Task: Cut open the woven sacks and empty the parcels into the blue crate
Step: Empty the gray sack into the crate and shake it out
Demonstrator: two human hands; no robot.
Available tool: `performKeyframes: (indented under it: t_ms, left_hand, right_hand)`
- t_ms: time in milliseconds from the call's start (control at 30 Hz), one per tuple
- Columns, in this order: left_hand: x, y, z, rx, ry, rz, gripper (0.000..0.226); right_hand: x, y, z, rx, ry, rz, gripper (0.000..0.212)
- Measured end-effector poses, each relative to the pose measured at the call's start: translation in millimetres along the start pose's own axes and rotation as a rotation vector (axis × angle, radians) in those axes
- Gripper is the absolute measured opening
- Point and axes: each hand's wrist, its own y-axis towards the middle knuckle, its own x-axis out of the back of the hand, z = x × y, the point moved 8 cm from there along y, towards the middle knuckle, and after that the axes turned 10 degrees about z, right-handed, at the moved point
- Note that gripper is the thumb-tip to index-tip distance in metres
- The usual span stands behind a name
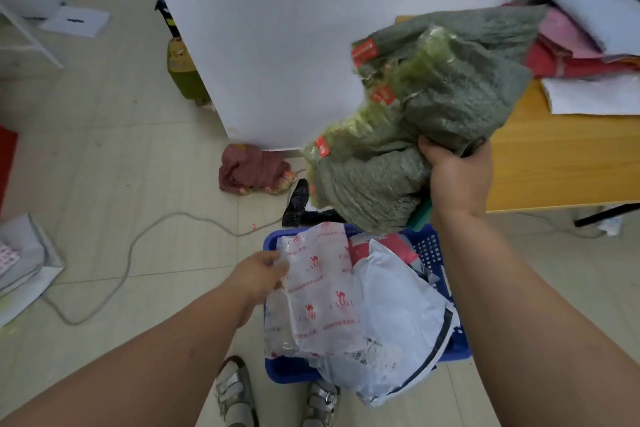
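Parcels (346,291) are filling the blue crate (427,248) — left hand (263,272) is pinching one, right hand (457,173) is gripping the bunched green sack (426,121) above.

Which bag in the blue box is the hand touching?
The see-through bag with red camel prints, at the crate's left side; the left hand touches its edge. The plain white parcel beside it has no prints and no hand on it.
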Motion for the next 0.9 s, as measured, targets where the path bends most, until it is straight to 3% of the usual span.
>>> performKeyframes:
  t_ms: [67,133,200,300,400,467,567,733,900]
  left_hand:
    - [29,-9,-23,-0.171,-0.062,-0.200,0.047]
    - [50,-17,-42,-0.296,-0.129,-0.282,0.057]
    - [57,-22,-58,-0.354,-0.214,-0.206,0.066]
    - [61,-24,-66,-0.285,-0.366,0.007,0.083]
    - [86,-25,-61,-0.206,-0.560,0.127,0.102]
    - [110,-22,-57,-0.156,-0.652,0.194,0.098]
    - [151,-12,-50,-0.099,-0.709,0.269,0.089]
    - [224,6,-41,-0.070,-0.697,0.329,0.073]
    - [301,34,-40,-0.113,-0.752,0.334,0.052]
  right_hand:
    - [-21,-6,-5,-0.026,-0.036,0.099,0.051]
    - [-42,-14,-13,-0.049,-0.103,0.179,0.051]
    - [-65,-24,-22,-0.095,-0.131,0.248,0.050]
    - [-104,-36,-30,-0.196,-0.039,0.396,0.039]
    - [-151,-54,-42,-0.440,0.096,0.594,0.044]
    - [-187,-71,-52,-0.613,0.092,0.764,0.053]
    - [-237,-95,-61,-0.798,0.075,0.932,0.048]
    - [-316,-112,-89,-0.972,0.057,0.904,0.047]
    - [-400,-127,-108,-0.967,0.062,0.783,0.037]
